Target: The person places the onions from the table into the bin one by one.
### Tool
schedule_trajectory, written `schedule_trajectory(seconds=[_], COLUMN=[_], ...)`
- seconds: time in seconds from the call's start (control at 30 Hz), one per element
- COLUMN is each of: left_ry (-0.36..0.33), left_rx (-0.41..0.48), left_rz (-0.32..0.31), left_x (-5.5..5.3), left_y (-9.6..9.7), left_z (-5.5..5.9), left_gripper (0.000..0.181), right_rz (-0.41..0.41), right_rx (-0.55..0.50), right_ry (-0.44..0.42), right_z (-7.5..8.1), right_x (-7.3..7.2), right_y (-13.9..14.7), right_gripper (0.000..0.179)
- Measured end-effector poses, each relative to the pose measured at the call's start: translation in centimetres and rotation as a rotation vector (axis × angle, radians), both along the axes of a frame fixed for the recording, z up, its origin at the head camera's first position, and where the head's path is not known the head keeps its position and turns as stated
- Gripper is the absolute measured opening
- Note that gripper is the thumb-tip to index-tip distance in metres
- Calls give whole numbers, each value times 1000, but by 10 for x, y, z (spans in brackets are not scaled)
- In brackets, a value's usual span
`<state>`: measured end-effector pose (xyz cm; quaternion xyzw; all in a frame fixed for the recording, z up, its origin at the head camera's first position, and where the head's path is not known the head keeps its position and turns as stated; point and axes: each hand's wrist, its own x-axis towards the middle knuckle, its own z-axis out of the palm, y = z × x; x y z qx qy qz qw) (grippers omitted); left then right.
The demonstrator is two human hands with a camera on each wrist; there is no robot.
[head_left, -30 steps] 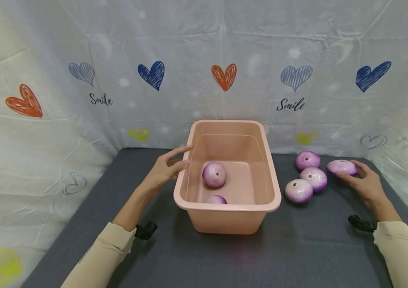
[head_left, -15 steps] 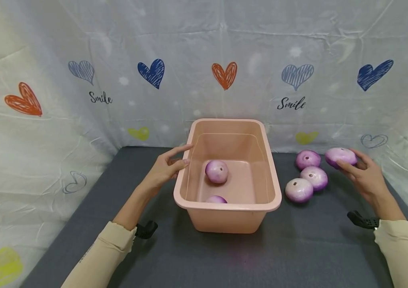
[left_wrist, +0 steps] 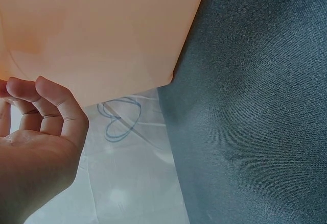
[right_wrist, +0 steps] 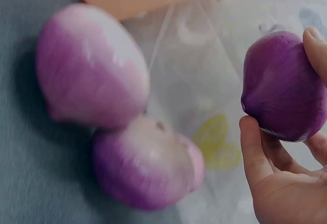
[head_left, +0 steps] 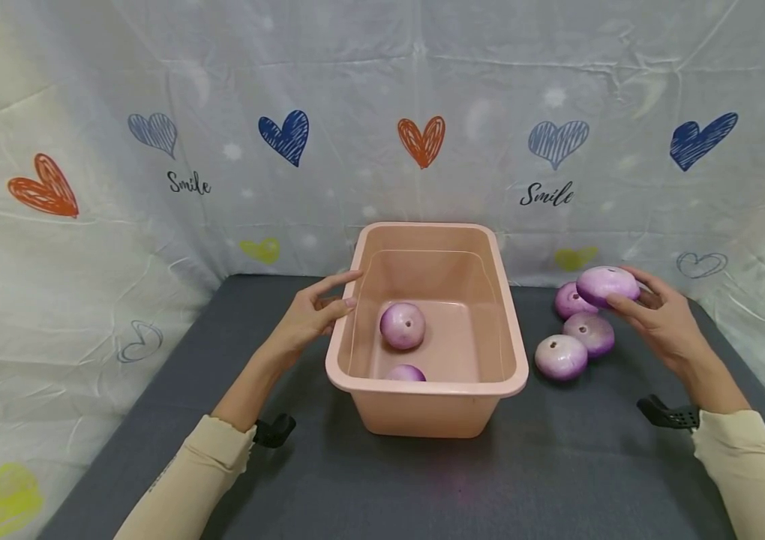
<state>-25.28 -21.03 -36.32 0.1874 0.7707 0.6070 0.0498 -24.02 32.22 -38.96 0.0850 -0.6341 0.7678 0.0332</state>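
Note:
A pink plastic basin [head_left: 426,411] stands mid-table with two purple onions inside, one farther back [head_left: 402,326] and one [head_left: 406,373] partly hidden by the near wall. My left hand [head_left: 306,315] holds the basin's left rim between thumb and fingers; curled fingers [left_wrist: 61,99] lie by its outer wall in the left wrist view. Off to the right, my right hand [head_left: 666,322] grips a purple onion [head_left: 607,286] by its sides, lifted above the others. That onion [right_wrist: 283,86] shows its pointed end in the right wrist view, thumb on one side, fingers on the other.
Below the held onion, three more sit close together on the dark cloth: a near one [head_left: 561,358], a middle one [head_left: 589,334], and a back one [head_left: 571,301] partly covered. A white curtain [head_left: 355,75] printed with hearts hangs behind the table.
My right hand has raised the onion off the table and carried it left, over the back onion. One onion in the basin rocks slightly. The left hand stays put.

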Motion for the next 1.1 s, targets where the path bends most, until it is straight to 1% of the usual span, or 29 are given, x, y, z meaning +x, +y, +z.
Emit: schedule_trajectory(seconds=[0.17,0.3,0.4,0.5,0.57,0.7,0.87,1.1], left_ry=[2,1,-3,-7,-9,-17,-24,-19], left_rx=[3,-2,-2,4,8,17,19,26], left_rz=[1,-1,1,-3,-5,-8,-10,-11], left_x=[0,0,1,1,1,0,0,0], left_y=[0,0,-1,-1,-1,-1,0,0], left_z=[0,1,1,2,2,2,2,2], left_gripper=[53,52,51,51,52,52,52,53], right_rz=[-6,15,41,70,87,122,144,164], right_rx=[95,133,131,133,147,142,143,212], right_ry=[-6,-14,-1,31,61,100,108,100], right_z=[13,23,31,38,40,43,46,60], right_x=[1,3,4,4,4,2,-1,-5], right_y=[-16,-27,-34,-41,-46,-54,-64,-84], right_gripper=[56,58,56,55,55,55,55,61])
